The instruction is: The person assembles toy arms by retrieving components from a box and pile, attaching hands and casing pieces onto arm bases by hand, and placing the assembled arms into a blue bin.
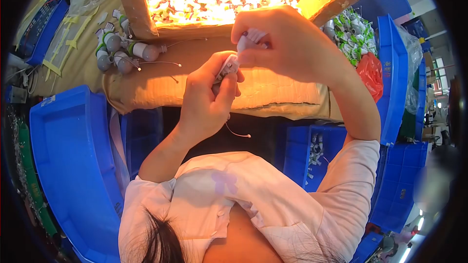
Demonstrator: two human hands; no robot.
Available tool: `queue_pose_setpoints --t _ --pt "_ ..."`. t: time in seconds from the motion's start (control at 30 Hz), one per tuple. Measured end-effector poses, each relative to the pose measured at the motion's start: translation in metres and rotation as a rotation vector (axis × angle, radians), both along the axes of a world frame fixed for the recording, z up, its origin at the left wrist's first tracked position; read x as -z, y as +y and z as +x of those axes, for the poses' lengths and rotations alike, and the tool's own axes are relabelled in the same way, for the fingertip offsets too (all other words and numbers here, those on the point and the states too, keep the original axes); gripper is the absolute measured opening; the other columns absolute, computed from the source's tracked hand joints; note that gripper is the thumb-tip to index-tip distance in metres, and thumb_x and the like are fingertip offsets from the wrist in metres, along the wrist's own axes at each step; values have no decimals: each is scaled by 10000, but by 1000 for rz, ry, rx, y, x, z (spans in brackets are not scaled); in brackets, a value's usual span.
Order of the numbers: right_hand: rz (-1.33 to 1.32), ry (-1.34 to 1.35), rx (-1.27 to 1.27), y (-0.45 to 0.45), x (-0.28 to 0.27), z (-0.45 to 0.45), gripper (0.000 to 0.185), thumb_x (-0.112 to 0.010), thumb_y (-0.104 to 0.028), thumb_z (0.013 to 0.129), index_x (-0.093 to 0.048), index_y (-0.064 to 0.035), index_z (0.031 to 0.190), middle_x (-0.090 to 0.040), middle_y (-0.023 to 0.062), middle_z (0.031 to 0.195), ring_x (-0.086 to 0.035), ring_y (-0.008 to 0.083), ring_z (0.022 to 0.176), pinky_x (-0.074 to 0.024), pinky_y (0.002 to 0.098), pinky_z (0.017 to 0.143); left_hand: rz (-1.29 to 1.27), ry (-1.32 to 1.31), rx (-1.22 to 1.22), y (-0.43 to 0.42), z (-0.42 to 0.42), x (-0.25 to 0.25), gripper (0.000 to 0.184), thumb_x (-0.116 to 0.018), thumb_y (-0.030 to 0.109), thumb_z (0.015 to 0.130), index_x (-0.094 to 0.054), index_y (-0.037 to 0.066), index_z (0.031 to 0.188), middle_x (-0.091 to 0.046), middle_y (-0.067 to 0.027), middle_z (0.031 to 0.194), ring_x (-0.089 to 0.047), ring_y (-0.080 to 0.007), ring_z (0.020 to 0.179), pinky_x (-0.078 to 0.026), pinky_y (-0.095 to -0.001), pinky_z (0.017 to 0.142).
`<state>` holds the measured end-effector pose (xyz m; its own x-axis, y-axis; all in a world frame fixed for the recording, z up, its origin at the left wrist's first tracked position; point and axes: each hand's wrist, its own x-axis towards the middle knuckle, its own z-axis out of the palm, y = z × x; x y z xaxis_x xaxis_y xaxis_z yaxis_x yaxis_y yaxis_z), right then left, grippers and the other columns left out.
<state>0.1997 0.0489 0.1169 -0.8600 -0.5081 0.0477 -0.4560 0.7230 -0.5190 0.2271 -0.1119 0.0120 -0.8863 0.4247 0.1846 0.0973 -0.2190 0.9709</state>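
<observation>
My left hand (207, 95) is closed, thumb and fingers pinching a small white part with grey metallic marks (227, 68) upright. Below this hand hangs a thin wire with a white plug end (239, 134); its upper end is hidden. Just above and to the right, my right hand (287, 44) is closed around a small white piece with a dark spot (253, 37). The fingertips of my right hand come close to the top of the part in my left hand; whether the two pieces touch I cannot tell.
A brightly lit cardboard box (139, 7) full of small parts stands ahead. Several white-and-grey bulbs (145, 51) with wires lie to the left on the cardboard-covered table (278, 87). At right are a green-and-white pile (353, 34), a red bag (370, 75) and blue bins (392, 78). Another blue bin (73, 141) stands left.
</observation>
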Motion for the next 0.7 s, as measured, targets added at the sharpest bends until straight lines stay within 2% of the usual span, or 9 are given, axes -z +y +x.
queue_pose_setpoints --t 0.07,0.1,0.2,0.27,0.37,0.47,0.53,0.6,0.7 --pt "65 8 11 -4 3 -2 192 -642 -119 709 -567 -29 861 -599 94 672 -572 211 601 -446 301 572 -59 68 -37 1 2 2 190 -440 73 887 -515 5 1048 -550 -22 781 -516 -60 610 -427 -198 534" --pt "130 14 22 -6 6 -3 205 -642 -115 702 -574 -29 875 -611 112 693 -593 249 621 -458 315 586 -38 3 -32 1 4 2 192 -444 73 886 -515 3 1050 -549 -19 775 -517 -58 611 -427 -196 533" --pt "86 12 8 -3 20 -7 227 -642 -119 700 -580 -25 897 -625 123 717 -606 269 656 -468 328 603 -13 -63 -19 0 6 7 197 -449 72 883 -514 0 1055 -545 -18 771 -517 -56 611 -428 -194 535" --pt "14 50 40 2 35 -3 286 -665 -114 690 -574 -36 950 -614 105 692 -600 255 636 -469 320 603 16 -60 -46 3 4 14 199 -453 74 880 -517 -2 1053 -537 -20 775 -514 -60 610 -425 -196 539" --pt "-279 414 147 8 57 5 394 -700 -93 691 -544 -65 1051 -586 58 668 -591 186 627 -468 292 592 16 -40 -56 9 -3 22 198 -458 90 886 -520 -3 1049 -533 -18 778 -507 -60 614 -416 -193 545" --pt "-266 244 369 39 63 22 313 -684 -105 729 -566 -54 1014 -597 60 688 -591 165 631 -464 279 589 87 -94 -33 13 -10 24 207 -458 108 893 -515 -4 1058 -530 -19 792 -500 -64 622 -411 -198 554" --pt "-245 294 468 80 76 30 203 -660 -106 765 -598 -45 948 -615 81 715 -591 182 628 -461 286 588 119 -133 -38 12 -15 27 212 -458 114 895 -513 -4 1063 -528 -20 797 -499 -67 623 -413 -202 556" --pt "-15 381 749 136 90 36 138 -641 -91 772 -615 -30 893 -627 112 744 -602 226 646 -464 302 599 125 -152 -11 11 -19 32 228 -459 126 896 -508 -5 1076 -524 -23 796 -504 -72 624 -421 -214 560" --pt "170 550 906 218 116 44 162 -639 -76 758 -616 -21 909 -617 138 799 -606 271 712 -467 335 632 117 -164 38 19 -17 31 234 -458 134 898 -508 -2 1081 -521 -24 793 -506 -74 622 -426 -217 563"
